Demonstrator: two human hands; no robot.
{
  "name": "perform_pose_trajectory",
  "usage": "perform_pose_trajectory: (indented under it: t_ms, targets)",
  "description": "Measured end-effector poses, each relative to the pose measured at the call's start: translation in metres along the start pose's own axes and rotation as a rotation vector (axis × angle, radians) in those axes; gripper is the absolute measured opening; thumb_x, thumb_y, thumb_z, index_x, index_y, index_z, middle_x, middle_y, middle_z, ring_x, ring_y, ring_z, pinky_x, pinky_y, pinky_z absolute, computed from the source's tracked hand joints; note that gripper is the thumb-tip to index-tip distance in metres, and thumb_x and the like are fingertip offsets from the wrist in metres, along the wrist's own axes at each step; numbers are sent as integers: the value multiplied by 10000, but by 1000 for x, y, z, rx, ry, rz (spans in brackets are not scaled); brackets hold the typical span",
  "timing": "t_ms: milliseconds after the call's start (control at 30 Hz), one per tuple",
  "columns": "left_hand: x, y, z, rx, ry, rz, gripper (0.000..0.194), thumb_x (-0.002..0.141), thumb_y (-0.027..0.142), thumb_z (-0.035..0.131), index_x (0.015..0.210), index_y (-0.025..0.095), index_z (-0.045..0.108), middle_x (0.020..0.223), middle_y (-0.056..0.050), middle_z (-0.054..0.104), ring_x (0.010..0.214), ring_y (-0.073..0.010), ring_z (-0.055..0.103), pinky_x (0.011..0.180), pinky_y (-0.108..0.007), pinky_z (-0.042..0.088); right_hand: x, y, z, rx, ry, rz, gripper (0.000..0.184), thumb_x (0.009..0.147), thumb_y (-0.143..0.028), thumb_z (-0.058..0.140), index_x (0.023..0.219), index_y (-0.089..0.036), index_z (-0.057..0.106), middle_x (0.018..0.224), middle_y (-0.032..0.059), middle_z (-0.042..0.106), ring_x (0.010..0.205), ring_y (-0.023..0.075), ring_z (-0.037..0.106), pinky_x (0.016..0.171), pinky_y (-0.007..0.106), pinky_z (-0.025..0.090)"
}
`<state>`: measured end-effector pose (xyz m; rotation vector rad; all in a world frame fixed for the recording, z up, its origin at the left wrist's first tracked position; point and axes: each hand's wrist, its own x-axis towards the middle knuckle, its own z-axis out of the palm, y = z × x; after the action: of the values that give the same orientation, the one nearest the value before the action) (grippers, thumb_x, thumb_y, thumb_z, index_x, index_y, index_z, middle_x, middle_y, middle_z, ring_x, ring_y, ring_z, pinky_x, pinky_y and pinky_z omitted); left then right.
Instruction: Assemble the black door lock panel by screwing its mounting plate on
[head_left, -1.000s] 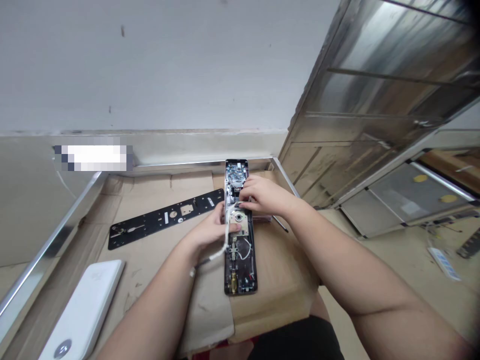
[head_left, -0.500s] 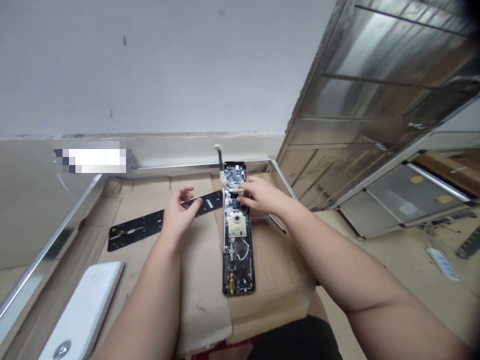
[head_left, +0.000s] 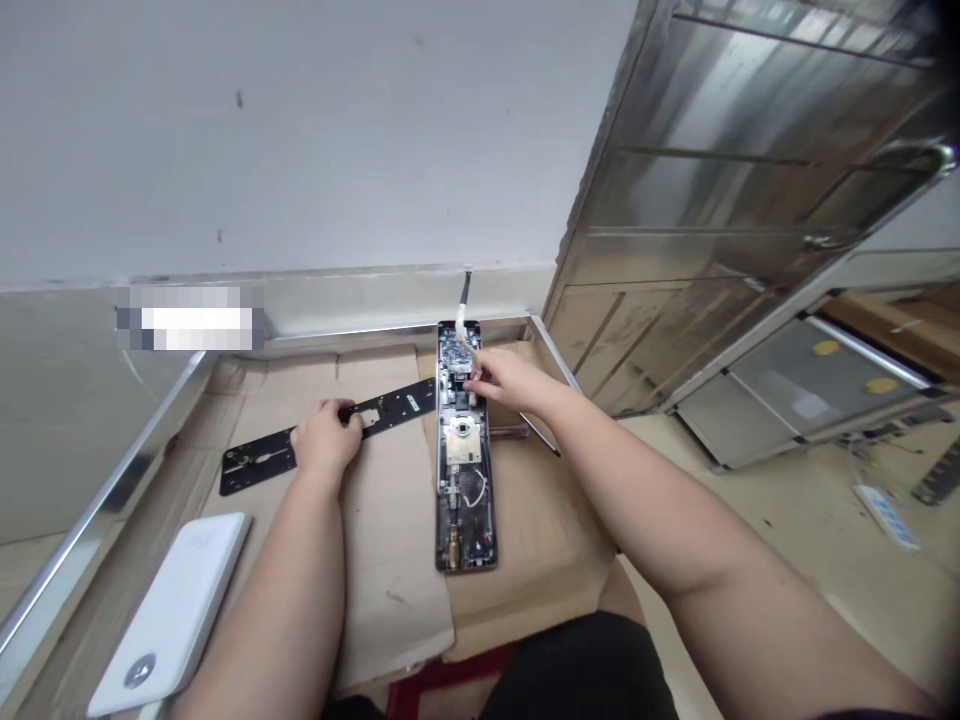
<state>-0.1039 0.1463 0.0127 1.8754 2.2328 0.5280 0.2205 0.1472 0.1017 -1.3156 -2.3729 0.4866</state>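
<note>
- Pale painted wall [head_left: 300, 130] and a stainless-steel cabinet door [head_left: 720, 200] stood behind the steel-edged bench [head_left: 375, 332], which was covered with flattened cardboard [head_left: 390, 600].
- Opened electronic door lock panel [head_left: 465, 520] lay lengthwise on the cardboard, just right of centre, with its circuit board [head_left: 455, 355] exposed at the far end and a white cable [head_left: 464, 305] standing up from it.
- Left hand [head_left: 324, 440] was curled palm-down on a black metal mounting plate [head_left: 397, 410]; whether it gripped the plate could not be told.
- Right hand [head_left: 510, 378] was not clenched; its extended fingers [head_left: 480, 365] reached the cable at the board.
- Light fingertip contact seemed wise so close to the board, with the panel left lying flat.
- White flat case [head_left: 169, 600] lay near the bench's left edge, well apart from both hands.
</note>
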Motion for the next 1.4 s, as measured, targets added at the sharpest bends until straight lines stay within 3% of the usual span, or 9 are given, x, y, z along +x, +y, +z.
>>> perform_pose_trajectory:
  t_ms: [167,333,467,767,1033,1233,1400]
  targets:
    - [-5,-14,0,-17,-8,104,335,919,424,498,1140,248,678,1277,-89,675,1166,-320,626,996,-444,448,-3,1,1,51,3,4,105,924,-279,644,896,-187,601,848,42,672,742,166,585,689,295,412]
    - [-11,-12,0,-53,9,186,280,896,472,557,1025,281,716,1275,-51,667,1201,-286,610,1015,-428,433,-3,2,2,73,6,11,99,920,-267,641,912,-181,595,840,39,675,710,154,575,670,288,405]
    - [-10,-11,2,-55,-7,182,263,899,463,551,952,279,730,1306,-38,661,1205,-290,613,996,-428,438,-3,1,2,80,-4,22,109,919,-277,642,908,-178,597,830,44,677,700,156,574,670,294,406]
    - [-8,-16,0,-98,12,170,241,877,418,565,997,255,696,1220,-41,717,1143,-293,650,949,-388,478,-4,3,3,79,-6,21,108,922,-286,630,910,-186,593,844,46,684,715,162,585,670,295,410]
    - [-6,-14,-2,-86,-12,79,389,872,530,570,1133,261,674,1140,-98,738,1082,-339,674,937,-447,493,-3,4,4,89,1,18,111,922,-295,629,924,-188,598,835,42,681,710,160,582,672,294,408]
    - [-4,-22,-7,-54,-125,178,645,811,642,615,1340,280,543,1365,-113,628,1260,-358,571,1080,-553,376,-4,2,4,91,8,33,105,910,-280,651,910,-184,608,822,38,682,709,158,579,667,288,402]
    - [8,-35,-21,-52,-272,258,996,705,670,704,1513,192,368,1517,-176,476,1373,-360,480,1113,-456,392,-3,3,4,95,17,24,110,908,-273,655,908,-181,594,815,31,675,704,150,577,669,279,402]
